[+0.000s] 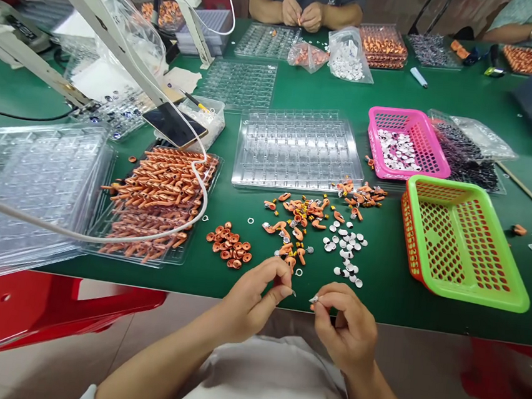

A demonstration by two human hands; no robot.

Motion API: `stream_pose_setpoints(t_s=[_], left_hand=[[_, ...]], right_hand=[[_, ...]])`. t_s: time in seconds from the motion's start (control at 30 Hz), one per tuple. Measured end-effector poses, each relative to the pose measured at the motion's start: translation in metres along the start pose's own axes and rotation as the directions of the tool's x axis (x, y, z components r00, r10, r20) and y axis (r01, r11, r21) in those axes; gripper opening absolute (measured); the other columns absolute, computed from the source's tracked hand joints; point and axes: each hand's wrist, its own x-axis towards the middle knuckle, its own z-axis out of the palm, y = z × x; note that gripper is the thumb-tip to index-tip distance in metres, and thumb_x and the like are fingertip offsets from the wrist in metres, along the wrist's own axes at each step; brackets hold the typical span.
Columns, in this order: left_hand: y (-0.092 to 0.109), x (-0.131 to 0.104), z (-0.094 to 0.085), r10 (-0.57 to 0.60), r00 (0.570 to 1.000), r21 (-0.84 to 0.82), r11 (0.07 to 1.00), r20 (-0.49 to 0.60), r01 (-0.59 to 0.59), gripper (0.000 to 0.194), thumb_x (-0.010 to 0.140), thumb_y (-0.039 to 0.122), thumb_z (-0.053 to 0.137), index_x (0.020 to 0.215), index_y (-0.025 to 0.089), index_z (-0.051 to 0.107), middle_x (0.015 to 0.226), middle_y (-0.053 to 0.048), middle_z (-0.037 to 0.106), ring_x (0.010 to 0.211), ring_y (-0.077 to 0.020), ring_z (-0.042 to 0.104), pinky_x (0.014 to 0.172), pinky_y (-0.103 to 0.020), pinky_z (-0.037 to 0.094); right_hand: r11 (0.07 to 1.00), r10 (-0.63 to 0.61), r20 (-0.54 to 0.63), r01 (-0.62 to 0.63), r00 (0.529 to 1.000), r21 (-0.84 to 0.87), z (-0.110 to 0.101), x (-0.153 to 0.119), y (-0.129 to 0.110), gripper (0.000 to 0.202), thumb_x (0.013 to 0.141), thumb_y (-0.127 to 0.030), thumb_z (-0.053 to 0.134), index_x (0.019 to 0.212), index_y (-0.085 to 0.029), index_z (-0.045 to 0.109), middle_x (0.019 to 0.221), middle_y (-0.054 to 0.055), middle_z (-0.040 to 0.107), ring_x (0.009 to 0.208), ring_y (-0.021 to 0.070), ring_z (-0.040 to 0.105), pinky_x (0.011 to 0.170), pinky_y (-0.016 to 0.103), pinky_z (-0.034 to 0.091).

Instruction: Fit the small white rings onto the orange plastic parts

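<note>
Close to the table's front edge, my left hand (261,296) pinches a tiny piece (293,292) too small to name. Facing it across a narrow gap, my right hand (348,323) is closed on a small silvery-white part (314,299) with a bit of orange below it. Just beyond my fingers lie curved orange parts (300,212), some with yellow or silver ends. White round discs (349,245) are scattered to their right, copper-coloured cups (229,246) to their left. A small white ring (299,272) lies near my left fingertips.
A clear tray (299,146) lies ahead; a pink basket (377,163) with white discs and a green basket (497,291) stand right. Left are a tray of copper-coloured pieces (164,183), a looping white cable (149,240) and stacked trays (32,183). Co-workers' hands (303,13) work opposite.
</note>
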Motion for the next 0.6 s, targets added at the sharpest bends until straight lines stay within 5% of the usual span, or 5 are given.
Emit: stream_pose_setpoints(t_s=[0.2,0.43,0.5,0.6], left_hand=[[-0.009,-0.007,-0.029,-0.027,0.994,0.340,0.938,-0.109,0.063,0.009,0.095,0.016,0.047,0.088,0.020,0.050,0.086,-0.004,0.059,0.080,-0.0164,0.054,0.077,-0.031,0.044],[-0.034,-0.007,-0.029,0.026,0.993,0.553,0.832,-0.112,0.041,0.016,0.090,0.008,0.047,0.086,0.018,0.059,0.085,-0.006,0.068,0.082,-0.0195,0.061,0.085,-0.038,0.049],[-0.036,-0.006,-0.030,0.045,0.991,0.569,0.822,-0.122,0.033,0.017,0.090,0.008,0.048,0.089,0.018,0.062,0.085,-0.006,0.069,0.083,-0.0204,0.062,0.084,-0.038,0.050],[-0.035,-0.006,-0.033,0.105,0.982,0.552,0.834,-0.158,0.000,0.021,0.091,0.008,0.046,0.096,0.018,0.065,0.088,-0.007,0.072,0.087,-0.0203,0.065,0.085,-0.037,0.052]], right_hand=[[0.993,0.078,-0.061,-0.073,0.995,0.088,-0.014,-0.008,0.010,0.024,0.083,-0.002,0.059,0.094,-0.023,0.060,0.084,0.004,0.062,0.076,0.0172,0.062,0.057,0.026,0.051],[0.982,0.141,0.115,-0.154,0.983,0.112,-0.011,0.001,0.007,0.015,0.088,-0.007,0.056,0.089,-0.022,0.058,0.085,0.003,0.062,0.078,0.0154,0.062,0.068,0.027,0.050],[0.941,0.212,0.285,-0.274,0.935,0.199,-0.008,0.003,0.001,0.013,0.090,-0.011,0.052,0.084,-0.021,0.056,0.089,0.004,0.064,0.079,0.0153,0.062,0.068,0.026,0.050],[0.828,0.236,0.589,-0.477,0.773,0.294,0.000,0.006,-0.010,0.012,0.089,-0.012,0.051,0.080,-0.020,0.053,0.099,0.006,0.067,0.083,0.0157,0.065,0.068,0.025,0.053]])
